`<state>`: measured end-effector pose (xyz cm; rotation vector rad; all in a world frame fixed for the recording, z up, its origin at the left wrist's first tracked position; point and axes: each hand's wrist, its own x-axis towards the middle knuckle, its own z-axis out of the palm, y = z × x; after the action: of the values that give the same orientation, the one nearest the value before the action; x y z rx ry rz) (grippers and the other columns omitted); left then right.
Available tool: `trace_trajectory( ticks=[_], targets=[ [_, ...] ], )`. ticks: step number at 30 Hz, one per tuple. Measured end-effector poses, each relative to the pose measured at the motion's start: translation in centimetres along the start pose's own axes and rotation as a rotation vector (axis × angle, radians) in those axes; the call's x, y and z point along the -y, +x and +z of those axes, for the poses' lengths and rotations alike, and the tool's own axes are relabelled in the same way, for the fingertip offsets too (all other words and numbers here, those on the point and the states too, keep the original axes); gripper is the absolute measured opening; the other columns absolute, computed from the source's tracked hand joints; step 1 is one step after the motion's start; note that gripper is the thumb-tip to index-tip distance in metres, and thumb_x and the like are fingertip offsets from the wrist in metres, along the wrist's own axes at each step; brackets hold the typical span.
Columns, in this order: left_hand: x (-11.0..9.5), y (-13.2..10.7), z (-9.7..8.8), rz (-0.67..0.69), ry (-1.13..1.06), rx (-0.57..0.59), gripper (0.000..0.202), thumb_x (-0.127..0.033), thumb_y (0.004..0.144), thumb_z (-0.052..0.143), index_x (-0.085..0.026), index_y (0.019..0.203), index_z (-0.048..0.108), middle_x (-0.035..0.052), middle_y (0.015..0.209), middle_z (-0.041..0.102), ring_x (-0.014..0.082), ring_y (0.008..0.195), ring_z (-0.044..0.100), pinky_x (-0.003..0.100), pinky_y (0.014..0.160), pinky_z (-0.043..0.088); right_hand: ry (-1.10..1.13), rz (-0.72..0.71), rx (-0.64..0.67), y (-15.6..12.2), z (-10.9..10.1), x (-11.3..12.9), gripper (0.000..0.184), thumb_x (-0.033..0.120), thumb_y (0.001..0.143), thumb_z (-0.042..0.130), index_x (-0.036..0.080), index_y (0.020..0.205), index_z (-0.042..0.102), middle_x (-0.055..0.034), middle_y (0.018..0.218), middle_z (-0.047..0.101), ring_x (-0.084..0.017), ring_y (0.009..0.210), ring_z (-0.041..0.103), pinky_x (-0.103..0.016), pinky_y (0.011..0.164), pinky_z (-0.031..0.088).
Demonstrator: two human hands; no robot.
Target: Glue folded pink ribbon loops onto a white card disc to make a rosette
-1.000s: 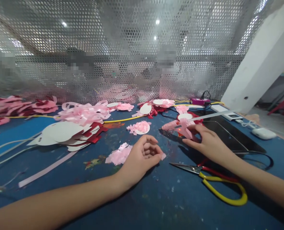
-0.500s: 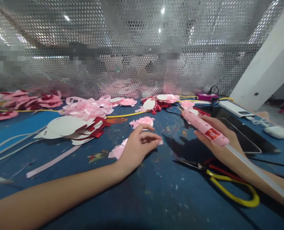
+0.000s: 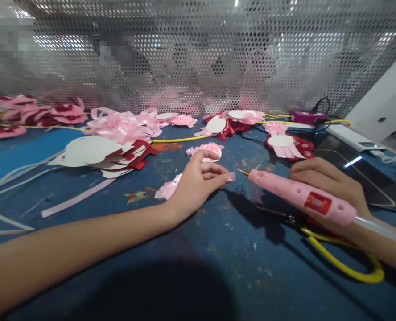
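The left grip [image 3: 198, 182] pinches a small ribbon piece [image 3: 231, 177]; the right grip [image 3: 332, 183] wraps the pink glue gun [image 3: 281, 186], nozzle [image 3: 243, 172] just beside that piece. Scissors [image 3: 352, 275] lie beneath; looped ribbons [image 3: 122, 125] sit near the far edge of the table [image 3: 251, 290].

Your head camera looks forward and down from close behind your left hand [image 3: 200, 180] and right hand [image 3: 335, 180], across the surface [image 3: 268, 281], facing the perforated screen [image 3: 184, 58].

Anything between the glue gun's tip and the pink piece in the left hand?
Nothing visible: the glue gun in the right hand points its tip toward the pink piece, with only a gap showing.
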<state>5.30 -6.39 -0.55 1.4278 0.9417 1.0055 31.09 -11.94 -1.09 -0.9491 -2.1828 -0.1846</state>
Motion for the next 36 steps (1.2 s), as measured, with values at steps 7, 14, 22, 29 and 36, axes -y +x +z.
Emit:
trace_trajectory(
  ticks=[7, 14, 22, 29, 36],
  targets=[
    [-0.1, 0.0, 0.1, 0.032, -0.010, 0.016, 0.044, -0.018, 0.069, 0.075, -0.019, 0.098, 0.042, -0.0020, 0.076, 0.066, 0.0085, 0.065, 0.061, 0.020, 0.060, 0.046, -0.057, -0.129, 0.072, 0.3, -0.1, 0.4, 0.011, 0.015, 0.093, 0.042, 0.018, 0.098, 0.051, -0.0075, 0.091, 0.056, -0.016, 0.090, 0.056, -0.023, 0.072, 0.047],
    [-0.2, -0.1, 0.1, 0.055, -0.021, 0.033, 0.040, -0.011, 0.071, 0.071, -0.019, 0.097, 0.042, -0.0021, 0.075, 0.066, 0.0073, 0.064, 0.061, 0.019, 0.060, 0.047, -0.091, -0.119, 0.102, 0.4, -0.3, 1.0, 0.011, 0.016, 0.094, 0.040, 0.020, 0.095, 0.050, -0.0064, 0.088, 0.056, -0.014, 0.086, 0.059, -0.021, 0.069, 0.047],
    [-0.2, -0.2, 0.1, 0.057, -0.013, 0.039, 0.041, -0.012, 0.071, 0.072, -0.020, 0.097, 0.041, -0.0018, 0.076, 0.067, 0.0070, 0.066, 0.061, 0.019, 0.062, 0.047, -0.083, -0.092, 0.116, 0.3, -0.3, 0.9, 0.009, 0.019, 0.094, 0.040, 0.022, 0.092, 0.049, -0.0051, 0.085, 0.056, -0.014, 0.079, 0.059, -0.022, 0.063, 0.047],
    [-0.2, -0.1, 0.1, 0.062, -0.012, 0.033, 0.040, -0.012, 0.071, 0.071, -0.020, 0.097, 0.041, -0.0021, 0.076, 0.067, 0.0077, 0.065, 0.061, 0.021, 0.063, 0.047, -0.088, -0.114, 0.131, 0.4, -0.4, 0.6, 0.010, 0.019, 0.094, 0.039, 0.022, 0.091, 0.048, -0.0049, 0.084, 0.056, -0.014, 0.076, 0.060, -0.022, 0.060, 0.047],
    [-0.4, -0.2, 0.2, 0.073, 0.003, 0.025, 0.040, -0.011, 0.071, 0.071, -0.020, 0.095, 0.041, -0.0023, 0.076, 0.067, 0.0081, 0.065, 0.061, 0.022, 0.066, 0.048, -0.101, -0.102, 0.109, 0.3, -0.3, 0.7, 0.013, 0.021, 0.094, 0.038, 0.023, 0.087, 0.049, -0.0049, 0.081, 0.058, -0.015, 0.071, 0.061, -0.024, 0.055, 0.046]
  ],
)
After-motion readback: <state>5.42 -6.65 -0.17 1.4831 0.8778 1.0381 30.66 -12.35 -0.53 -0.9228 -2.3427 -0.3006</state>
